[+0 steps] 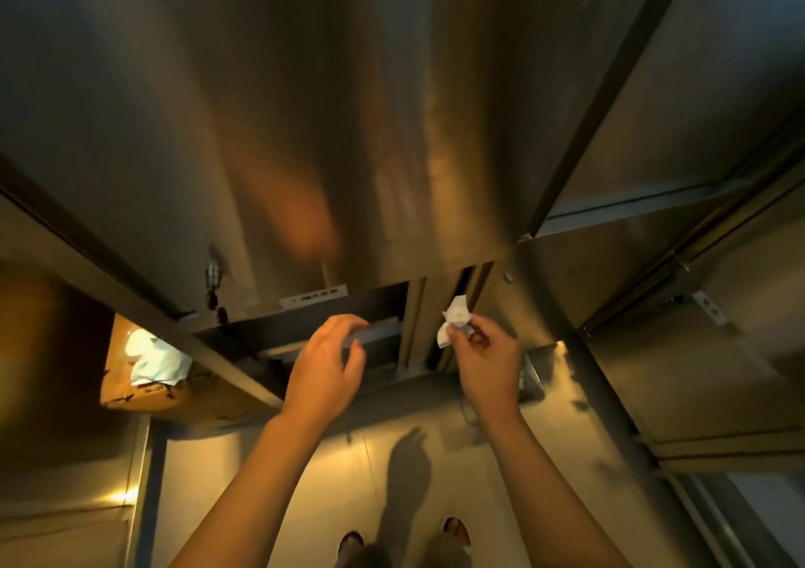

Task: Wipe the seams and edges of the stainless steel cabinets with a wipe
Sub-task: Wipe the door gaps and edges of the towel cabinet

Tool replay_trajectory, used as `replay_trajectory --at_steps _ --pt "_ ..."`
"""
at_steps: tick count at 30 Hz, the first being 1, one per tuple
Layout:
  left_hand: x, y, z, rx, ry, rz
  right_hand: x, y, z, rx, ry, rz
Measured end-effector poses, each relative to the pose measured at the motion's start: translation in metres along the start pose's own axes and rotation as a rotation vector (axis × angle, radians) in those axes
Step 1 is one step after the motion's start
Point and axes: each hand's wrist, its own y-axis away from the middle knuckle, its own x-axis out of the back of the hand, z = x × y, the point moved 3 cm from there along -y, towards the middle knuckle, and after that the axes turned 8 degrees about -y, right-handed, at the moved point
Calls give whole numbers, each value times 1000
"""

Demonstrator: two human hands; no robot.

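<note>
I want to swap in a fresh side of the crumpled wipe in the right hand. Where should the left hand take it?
Pinch the wipe at its free upper end, coming from the left hand's side. That end sticks up clear of the right hand, whose fingers cover the lower part.
</note>
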Motion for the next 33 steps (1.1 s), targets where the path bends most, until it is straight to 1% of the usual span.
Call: replay_trajectory --at_steps 6,9,12,15,20,22,25,27,30,31,33 --pt "-55 -14 -17 89 16 -52 -9 -28 46 -6 0 -40" --pt "-87 -30 -32 89 14 -57 -18 -44 76 -1 -5 -48" --pt "-120 -53 -49 68 29 -62 -29 -60 110 49 3 -52" --pt "-155 -81 -71 15 107 -47 -44 -82 137 173 28 -40" --pt "-214 -115 -112 70 214 -28 -69 -123 190 431 68 38" --pt "-236 -126 -124 29 223 -7 -79 -136 210 518 48 81" --pt "-270 -146 -140 -86 235 1 -92 -155 231 682 18 153" --pt "-290 -157 -152 -145 223 62 -100 -166 244 789 29 201" --pt "-312 -165 -173 -190 267 195 -108 -177 267 898 23 227" --pt "-321 -167 -182 -191 286 207 -112 -178 276 920 20 223" --pt "-340 -170 -199 -202 302 181 -119 -179 296 980 24 236"
